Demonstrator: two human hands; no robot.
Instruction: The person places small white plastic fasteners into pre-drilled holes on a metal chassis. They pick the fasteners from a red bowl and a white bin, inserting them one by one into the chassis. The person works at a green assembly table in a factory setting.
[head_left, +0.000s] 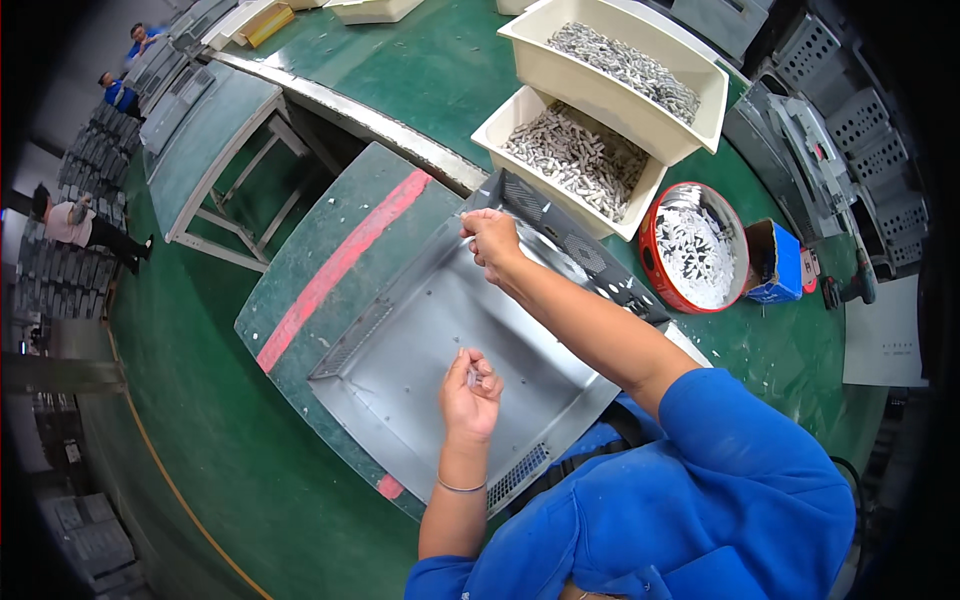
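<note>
A grey sheet-metal case (430, 300) with perforated side walls lies open side up on a green board (340, 220) marked with a red stripe. My left hand (470, 400) is over the case's inside, palm up, fingers curled round a few small whitish pieces. At the far corner of the case, my right hand (492, 242) has its fingers pinched together; what they hold is too small to make out. Its forearm reaches across the case from the right.
Two cream bins (515, 60) of small grey-white parts stand beyond the case, one resting on the other. To the right are a red round tub (655, 265) of white pieces, a blue box (785, 262) and a power driver (855, 285). Several people are at far left.
</note>
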